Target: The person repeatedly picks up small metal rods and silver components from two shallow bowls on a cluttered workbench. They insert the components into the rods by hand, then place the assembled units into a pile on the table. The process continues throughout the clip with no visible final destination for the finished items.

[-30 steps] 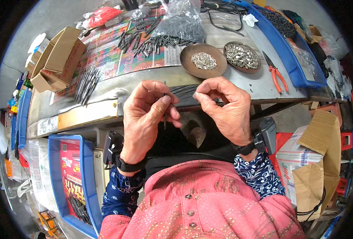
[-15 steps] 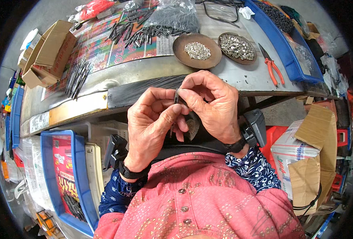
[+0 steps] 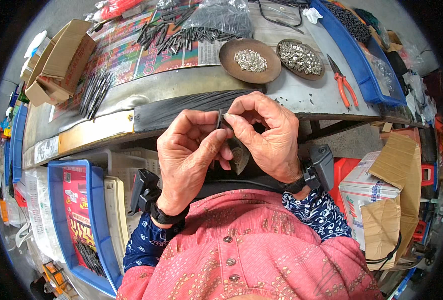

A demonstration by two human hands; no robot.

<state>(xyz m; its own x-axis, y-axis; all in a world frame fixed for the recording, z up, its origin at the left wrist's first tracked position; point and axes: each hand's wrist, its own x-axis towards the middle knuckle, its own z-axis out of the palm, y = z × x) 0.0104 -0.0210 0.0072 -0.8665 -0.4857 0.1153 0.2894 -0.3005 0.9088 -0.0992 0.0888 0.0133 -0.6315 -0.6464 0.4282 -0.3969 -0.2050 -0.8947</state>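
Note:
My left hand [image 3: 185,155] is closed, pinching a thin black rod-like piece [image 3: 219,120] between thumb and forefinger. The rod stands nearly upright in the picture, its upper end showing above the thumb. Thumb and forefinger of my right hand [image 3: 269,140] press together right beside that upper end; whatever is between them is too small to make out. Beyond the hands, a brown round dish [image 3: 227,64] holds small silvery metal pieces [image 3: 250,61]. A second dish to its right bears larger, flatter metal pieces [image 3: 300,55].
Red-handled pliers [image 3: 345,90] lie right of the dishes, by a long blue tray [image 3: 369,80]. Black rods lie in a row [image 3: 96,94] and a heap [image 3: 181,37]. An open cardboard box [image 3: 64,60] stands far left. A blue crate [image 3: 100,215] sits below the bench edge [image 3: 99,131].
The black rod's upper end now shows more clearly above my left thumb. Both hands stay close together and have shifted only slightly.

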